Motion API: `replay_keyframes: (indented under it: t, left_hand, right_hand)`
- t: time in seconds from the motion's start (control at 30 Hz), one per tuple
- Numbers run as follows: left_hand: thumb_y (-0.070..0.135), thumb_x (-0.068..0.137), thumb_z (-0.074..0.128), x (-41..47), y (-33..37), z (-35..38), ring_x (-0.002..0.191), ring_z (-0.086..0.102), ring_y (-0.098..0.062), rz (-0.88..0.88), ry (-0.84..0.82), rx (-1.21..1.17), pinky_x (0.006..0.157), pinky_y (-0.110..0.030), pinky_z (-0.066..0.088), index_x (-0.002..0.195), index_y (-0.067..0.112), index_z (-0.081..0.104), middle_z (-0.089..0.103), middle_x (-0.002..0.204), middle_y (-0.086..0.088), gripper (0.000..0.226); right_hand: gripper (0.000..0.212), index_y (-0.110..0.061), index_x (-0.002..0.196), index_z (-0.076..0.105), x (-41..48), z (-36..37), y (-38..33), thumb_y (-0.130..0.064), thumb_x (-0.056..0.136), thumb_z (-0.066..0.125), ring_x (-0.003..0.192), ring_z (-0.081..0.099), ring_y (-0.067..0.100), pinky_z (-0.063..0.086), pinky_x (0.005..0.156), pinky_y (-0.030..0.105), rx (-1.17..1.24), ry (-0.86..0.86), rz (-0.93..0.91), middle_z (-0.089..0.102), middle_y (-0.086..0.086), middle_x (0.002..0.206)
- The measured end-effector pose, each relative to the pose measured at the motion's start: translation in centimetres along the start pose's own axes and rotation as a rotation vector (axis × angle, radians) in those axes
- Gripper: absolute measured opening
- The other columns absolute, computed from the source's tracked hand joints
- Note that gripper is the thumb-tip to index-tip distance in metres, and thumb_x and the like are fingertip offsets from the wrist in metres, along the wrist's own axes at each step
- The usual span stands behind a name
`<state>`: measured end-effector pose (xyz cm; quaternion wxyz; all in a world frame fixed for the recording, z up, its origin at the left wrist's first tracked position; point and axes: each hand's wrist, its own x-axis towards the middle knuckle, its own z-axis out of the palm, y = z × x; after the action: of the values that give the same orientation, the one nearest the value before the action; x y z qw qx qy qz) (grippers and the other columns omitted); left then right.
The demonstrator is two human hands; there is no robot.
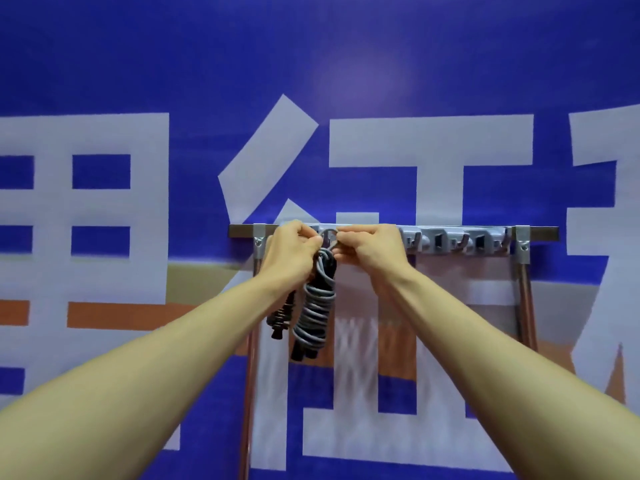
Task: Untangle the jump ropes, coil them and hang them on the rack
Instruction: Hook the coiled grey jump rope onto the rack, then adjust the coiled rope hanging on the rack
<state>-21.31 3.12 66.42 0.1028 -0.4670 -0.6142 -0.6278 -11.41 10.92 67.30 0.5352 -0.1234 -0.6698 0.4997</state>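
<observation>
L hand [294, 249] & R hand [372, 249] each pinched top loop of coiled grey jump rope w/ black handles [313, 306], at left end of grey metal hook rack [450, 239]. Blue banner [346, 64] behind: white characters, cropped, illegible.

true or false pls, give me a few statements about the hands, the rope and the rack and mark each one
1. Both the left hand and the right hand hold the top loop of the grey coiled jump rope up at the rack. True.
2. The rope hangs in one long loose strand. False: it is wound into a tight bundle.
3. Black rope handles hang below the left hand. True.
4. The grey plastic hook rail carries ropes to the right of the hands. False: its hooks there are bare.
5. The backdrop is plain red. False: it is a blue banner with large white characters.
</observation>
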Motion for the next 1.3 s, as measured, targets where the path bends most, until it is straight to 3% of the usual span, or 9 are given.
replay_keyframes:
  t: [0.17, 0.4, 0.53, 0.63, 0.73, 0.87, 1.07, 1.2, 1.3]
  left_hand:
    - [0.017, 0.091, 0.061, 3.5, -1.2, 1.4, 0.089, 0.063, -0.023, -0.033, 0.057, 0.024, 0.075, -0.033, 0.050, 0.078, 0.019, 0.063, 0.069, 0.090, -0.004, 0.013]
    - [0.009, 0.091, 0.056, 5.7, -2.2, 2.9, 0.074, 0.056, -0.024, -0.104, 0.076, 0.024, 0.071, -0.043, 0.053, 0.079, 0.003, 0.067, 0.068, 0.088, -0.018, 0.017]
    - [0.004, 0.083, 0.052, 6.1, -3.8, 3.9, 0.060, 0.048, -0.025, -0.154, 0.006, 0.002, 0.057, -0.037, 0.047, 0.066, 0.005, 0.064, 0.054, 0.065, -0.014, 0.021]
    - [0.007, 0.085, 0.053, 6.0, -5.3, 3.9, 0.065, 0.060, -0.025, -0.160, -0.048, -0.023, 0.067, -0.037, 0.053, 0.064, 0.016, 0.063, 0.063, 0.067, -0.005, 0.025]
    - [0.014, 0.084, 0.052, 4.5, -5.7, 3.2, 0.094, 0.069, -0.034, -0.142, -0.084, 0.012, 0.086, -0.048, 0.057, 0.086, 0.023, 0.071, 0.074, 0.094, -0.010, 0.021]
    - [0.012, 0.092, 0.051, -0.2, -5.4, 2.1, 0.112, 0.058, -0.017, -0.074, -0.115, 0.113, 0.098, -0.032, 0.046, 0.126, 0.016, 0.061, 0.065, 0.118, 0.001, 0.035]
    - [0.011, 0.092, 0.050, -10.6, -7.0, 2.1, 0.099, 0.063, -0.013, -0.182, -0.304, 0.058, 0.073, -0.023, 0.050, 0.104, 0.026, 0.066, 0.068, 0.108, 0.003, 0.025]
    - [0.012, 0.092, 0.050, -20.6, -8.6, 3.0, 0.098, 0.067, -0.018, -0.378, -0.508, 0.015, 0.075, -0.031, 0.053, 0.089, 0.031, 0.064, 0.069, 0.098, 0.003, 0.024]
    - [0.009, 0.092, 0.051, -28.2, -9.9, 4.0, 0.089, 0.066, -0.016, -0.526, -0.628, -0.012, 0.066, -0.021, 0.044, 0.087, 0.026, 0.064, 0.067, 0.091, 0.002, 0.022]
  right_hand:
    - [0.012, -0.005, 0.095, 0.067, 3.8, 1.2, 1.2, 0.001, 0.086, 0.062, 0.052, 0.061, 0.013, 0.059, 0.067, 0.026, -0.073, 0.082, -0.016, 0.065, 0.008, 0.066]
    - [0.009, -0.006, 0.084, 0.071, 6.9, 2.0, 2.5, -0.003, 0.088, 0.063, 0.049, 0.060, 0.012, 0.059, 0.062, 0.023, -0.195, 0.158, 0.017, 0.066, 0.007, 0.065]
    - [0.012, -0.005, 0.086, 0.071, 7.6, 1.7, 4.0, -0.001, 0.089, 0.060, 0.042, 0.057, 0.006, 0.056, 0.055, 0.016, -0.259, 0.158, 0.026, 0.064, 0.007, 0.063]
    - [0.020, -0.003, 0.099, 0.072, 7.6, 1.7, 5.3, 0.000, 0.087, 0.057, 0.057, 0.062, 0.013, 0.059, 0.069, 0.027, -0.309, 0.100, -0.012, 0.070, 0.011, 0.076]
    - [0.026, -0.012, 0.102, 0.073, 6.6, 1.2, 6.0, -0.005, 0.079, 0.061, 0.082, 0.070, 0.021, 0.056, 0.087, 0.038, -0.356, 0.076, -0.049, 0.074, 0.009, 0.090]
    - [0.028, -0.015, 0.104, 0.073, 2.0, -1.0, 6.8, -0.008, 0.080, 0.060, 0.093, 0.069, 0.016, 0.054, 0.091, 0.035, -0.513, 0.024, -0.089, 0.074, 0.004, 0.098]
    - [0.026, -0.015, 0.106, 0.072, -8.0, -4.9, 9.6, -0.006, 0.086, 0.059, 0.083, 0.070, 0.011, 0.059, 0.077, 0.028, -0.609, -0.178, 0.070, 0.072, 0.000, 0.098]
    - [0.024, -0.011, 0.110, 0.069, -15.7, -8.4, 12.7, -0.006, 0.089, 0.060, 0.091, 0.066, 0.012, 0.058, 0.078, 0.028, -0.612, -0.248, 0.290, 0.069, 0.001, 0.106]
    - [0.019, -0.009, 0.103, 0.068, -21.8, -11.3, 15.2, -0.002, 0.087, 0.060, 0.089, 0.062, 0.015, 0.057, 0.081, 0.034, -0.565, -0.234, 0.453, 0.068, 0.009, 0.103]
